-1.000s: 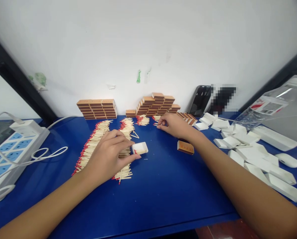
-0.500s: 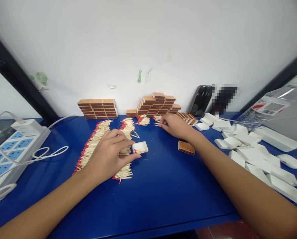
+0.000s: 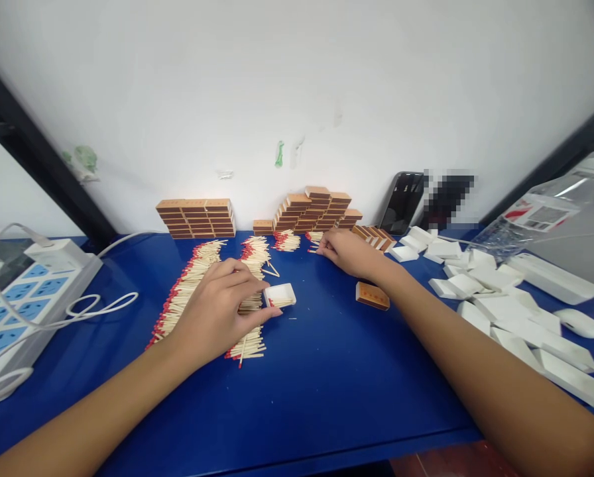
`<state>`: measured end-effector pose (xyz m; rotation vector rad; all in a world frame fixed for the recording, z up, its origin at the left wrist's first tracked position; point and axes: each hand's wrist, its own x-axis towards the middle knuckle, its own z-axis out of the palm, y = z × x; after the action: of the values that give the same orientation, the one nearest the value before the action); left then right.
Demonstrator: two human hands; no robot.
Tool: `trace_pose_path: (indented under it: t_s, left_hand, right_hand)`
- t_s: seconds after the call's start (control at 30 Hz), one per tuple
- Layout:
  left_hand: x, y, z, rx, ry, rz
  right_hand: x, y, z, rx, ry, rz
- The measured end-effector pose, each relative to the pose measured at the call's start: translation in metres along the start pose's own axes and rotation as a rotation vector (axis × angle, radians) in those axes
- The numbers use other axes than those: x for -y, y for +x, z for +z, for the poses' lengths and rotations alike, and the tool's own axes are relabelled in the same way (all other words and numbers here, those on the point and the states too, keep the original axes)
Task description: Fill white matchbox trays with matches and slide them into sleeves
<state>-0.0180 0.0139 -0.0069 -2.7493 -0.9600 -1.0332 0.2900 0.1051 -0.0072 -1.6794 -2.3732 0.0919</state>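
On the blue table (image 3: 327, 371), my left hand (image 3: 217, 311) lies over rows of red-tipped matches (image 3: 187, 291), thumb and fingers closed on the edge of a small white matchbox tray (image 3: 280, 295). My right hand (image 3: 349, 253) reaches to the back, fingers curled on a small bunch of matches (image 3: 314, 238) near the stacked brown matchboxes (image 3: 311, 209). A single brown matchbox sleeve (image 3: 371, 295) lies beside my right wrist.
A second stack of brown matchboxes (image 3: 196, 218) stands against the wall. Several white trays (image 3: 496, 305) are strewn on the right, with a plastic bag (image 3: 535, 222) and a phone (image 3: 401, 202) behind. A power strip (image 3: 23, 291) with cables sits at the left.
My right hand has shifted slightly over the small match pile at the back. The left hand and the white tray have stayed put.
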Motion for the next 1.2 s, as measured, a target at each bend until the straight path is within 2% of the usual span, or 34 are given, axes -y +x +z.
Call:
trace_pose_path:
  t_s: [0.13,0.3,0.43,0.57,0.67,0.73,0.83,0.97,1.2]
  left_hand:
    - [0.000,0.000,0.000,-0.020,0.004,-0.005]
    - [-0.001,0.000,0.000,-0.029,0.022,0.005]
    - [-0.001,0.001,0.001,-0.041,0.018,0.015]
    - [-0.001,0.001,0.001,-0.045,-0.012,0.016]
    - [-0.002,0.001,0.001,-0.037,-0.024,0.000]
    - [-0.002,0.001,0.001,-0.038,-0.029,-0.002]
    - [-0.002,0.001,0.001,-0.041,-0.038,0.011]
    - [-0.001,0.000,0.001,-0.033,-0.024,0.015]
    - [-0.001,-0.001,0.002,-0.028,-0.020,0.003]
  right_hand:
    - [0.018,-0.008,-0.012,-0.008,0.078,-0.091]
    - [0.061,-0.029,-0.030,0.083,0.316,-0.307]
    - [0.087,-0.044,-0.028,0.137,0.325,-0.388]
    - [0.095,-0.047,-0.019,0.148,0.308,-0.394]
    - [0.083,-0.038,-0.020,0.094,0.364,-0.379]
    - [0.064,-0.028,-0.021,-0.027,0.332,-0.270]
    - [0.028,-0.012,-0.019,-0.163,0.137,-0.075]
    - [-0.005,0.001,-0.009,-0.107,0.017,-0.014]
    - [-0.004,0.003,-0.001,-0.070,-0.008,0.017]
